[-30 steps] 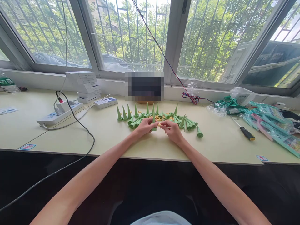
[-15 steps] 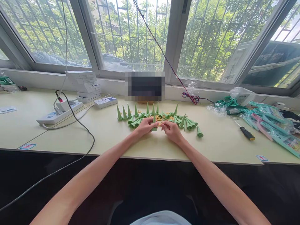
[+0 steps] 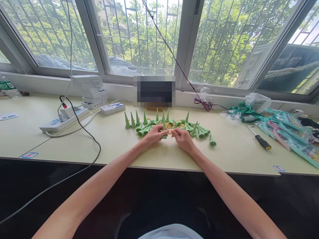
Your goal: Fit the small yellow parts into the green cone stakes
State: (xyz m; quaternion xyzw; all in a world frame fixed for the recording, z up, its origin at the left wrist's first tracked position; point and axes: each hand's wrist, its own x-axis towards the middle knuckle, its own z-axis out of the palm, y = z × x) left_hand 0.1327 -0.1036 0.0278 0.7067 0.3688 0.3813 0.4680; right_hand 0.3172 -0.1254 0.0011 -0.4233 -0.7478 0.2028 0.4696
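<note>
My left hand point(image 3: 155, 133) is closed around a green plastic cone point(image 3: 164, 125), which stands tip up between thumb and fingers. Just to its right, my right hand point(image 3: 181, 136) pinches a small yellow piece point(image 3: 170, 132) against the cone's side; the fingertips partly hide it. Behind both hands lies a heap of green cones point(image 3: 147, 127) with small yellow pieces point(image 3: 177, 121) scattered among them. Several cones point(image 3: 132, 120) stand upright in a row at the left, and one cone point(image 3: 212, 140) lies apart at the right.
On the left are a power strip point(image 3: 63, 120) with cables, a flat white box point(image 3: 112, 108) and a stack of white boxes point(image 3: 93, 91). A screwdriver point(image 3: 263, 142) and plastic-wrapped green items point(image 3: 286, 127) lie at the right. A pixelated dark panel point(image 3: 156, 92) stands by the window.
Both hands stay in almost the same place. The right fingertips have shifted slightly at the yellow piece beside the cone.
</note>
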